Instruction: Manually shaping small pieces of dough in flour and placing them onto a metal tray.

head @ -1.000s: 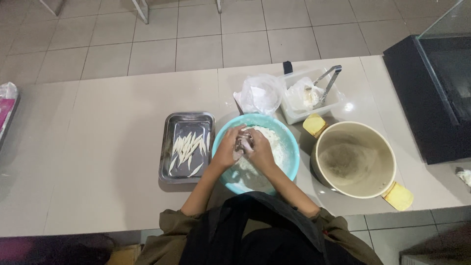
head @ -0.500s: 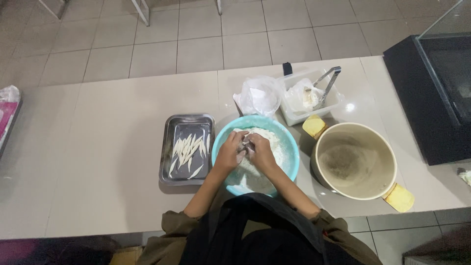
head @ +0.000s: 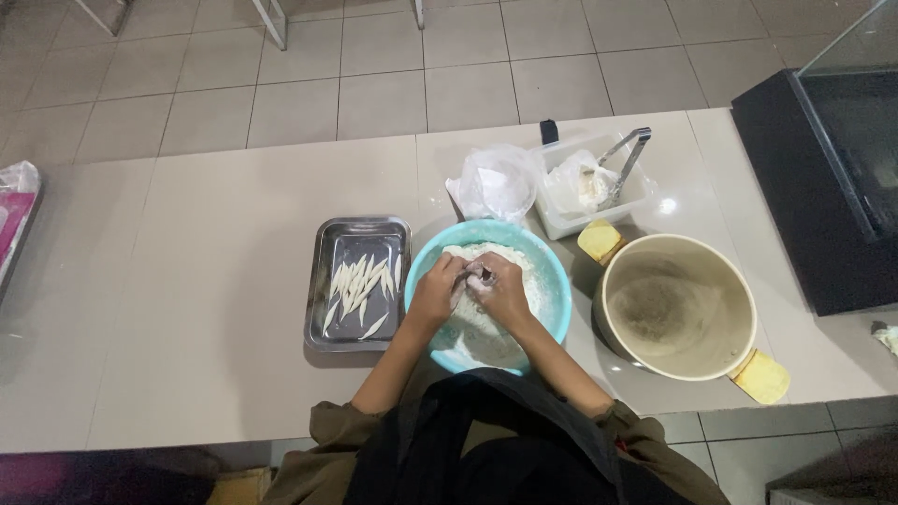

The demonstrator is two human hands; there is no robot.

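A turquoise bowl [head: 552, 271] half full of white flour sits on the beige counter in front of me. My left hand [head: 437, 288] and my right hand [head: 500, 290] meet over the flour, fingers closed together around a small floury piece that is mostly hidden. To the left of the bowl a steel tray [head: 323, 281] holds several thin pale strips dusted with flour.
A big cream pot [head: 678, 313] with yellow handle covers stands to the right. Behind the bowl are a crumpled plastic bag [head: 496, 182] and a clear tub [head: 585, 187] with metal tongs [head: 627, 159]. A black cabinet [head: 814, 196] sits at far right, a pink packet [head: 14, 210] at far left.
Both hands stay pressed together over the flour, shifting only slightly. Nothing else has moved.
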